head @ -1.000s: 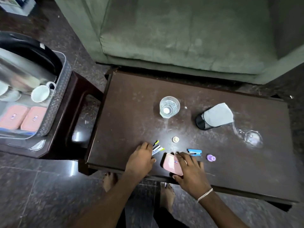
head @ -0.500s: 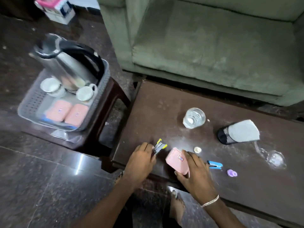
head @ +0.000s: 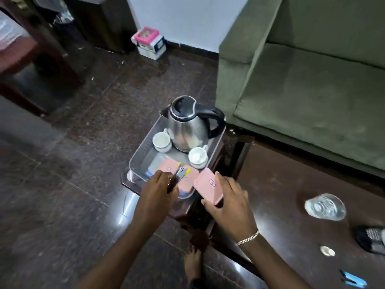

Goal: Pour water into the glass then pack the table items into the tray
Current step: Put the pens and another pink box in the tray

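We are looking through a single head-worn wide-angle camera, facing forward and steeply down. It is sitting close above the tray (head: 143,151) on its small side stand, which is filling the middle of the frame. The dark worktop (head: 291,195) is running off the right edge, the sofa (head: 302,90) is bending across the upper right, and the floor (head: 62,184) is spreading left.

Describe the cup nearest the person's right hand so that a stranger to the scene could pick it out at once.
Find the green sofa; beside its left arm a grey tray holds a steel kettle. Two white cups stand before the kettle. Yours is the right cup, nearer the right hand, close by the pink boxes.
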{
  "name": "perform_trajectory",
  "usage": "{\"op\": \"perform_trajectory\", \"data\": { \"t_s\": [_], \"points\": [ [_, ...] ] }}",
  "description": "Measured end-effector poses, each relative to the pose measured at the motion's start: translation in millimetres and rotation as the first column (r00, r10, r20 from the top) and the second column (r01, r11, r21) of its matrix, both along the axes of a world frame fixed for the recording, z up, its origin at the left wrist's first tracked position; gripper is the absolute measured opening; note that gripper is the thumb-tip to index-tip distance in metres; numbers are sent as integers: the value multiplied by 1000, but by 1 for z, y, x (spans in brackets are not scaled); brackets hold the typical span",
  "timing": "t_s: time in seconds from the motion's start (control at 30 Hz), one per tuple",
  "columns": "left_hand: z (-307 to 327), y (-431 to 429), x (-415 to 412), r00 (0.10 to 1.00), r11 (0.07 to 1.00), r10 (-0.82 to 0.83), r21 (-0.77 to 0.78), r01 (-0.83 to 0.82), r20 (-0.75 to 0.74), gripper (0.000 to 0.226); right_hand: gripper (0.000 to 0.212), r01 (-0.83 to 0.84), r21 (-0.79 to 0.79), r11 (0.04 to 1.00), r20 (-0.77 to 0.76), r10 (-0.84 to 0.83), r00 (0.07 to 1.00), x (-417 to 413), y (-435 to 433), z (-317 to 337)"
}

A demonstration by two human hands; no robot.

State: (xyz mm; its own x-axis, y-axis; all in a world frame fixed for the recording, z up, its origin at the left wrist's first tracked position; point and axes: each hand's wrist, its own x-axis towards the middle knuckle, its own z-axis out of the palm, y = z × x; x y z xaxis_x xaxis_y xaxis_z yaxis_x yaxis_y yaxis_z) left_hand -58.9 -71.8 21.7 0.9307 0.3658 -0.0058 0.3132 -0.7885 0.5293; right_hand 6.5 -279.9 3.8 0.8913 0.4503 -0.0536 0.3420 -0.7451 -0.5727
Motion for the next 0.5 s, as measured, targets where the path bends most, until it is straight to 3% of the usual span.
{"op": "perform_trajectory", "data": {
  "t_s": [0.23,0.37,0.5],
  "points": [
    [-6,92,0,992,994,108,-31,-106,65,22,75,25,118,993,-166,-5,986,20,147,-10],
    [-13,131,6,988,992,125,-30,-123,93,20,63,107,54,993,-250,-90,964,24,216,-21],
    [-17,160,16,986,990,137,-32,-135,97,20,65,105,-36,994,-268,-111,957,30,255,-34]
  ]
}}
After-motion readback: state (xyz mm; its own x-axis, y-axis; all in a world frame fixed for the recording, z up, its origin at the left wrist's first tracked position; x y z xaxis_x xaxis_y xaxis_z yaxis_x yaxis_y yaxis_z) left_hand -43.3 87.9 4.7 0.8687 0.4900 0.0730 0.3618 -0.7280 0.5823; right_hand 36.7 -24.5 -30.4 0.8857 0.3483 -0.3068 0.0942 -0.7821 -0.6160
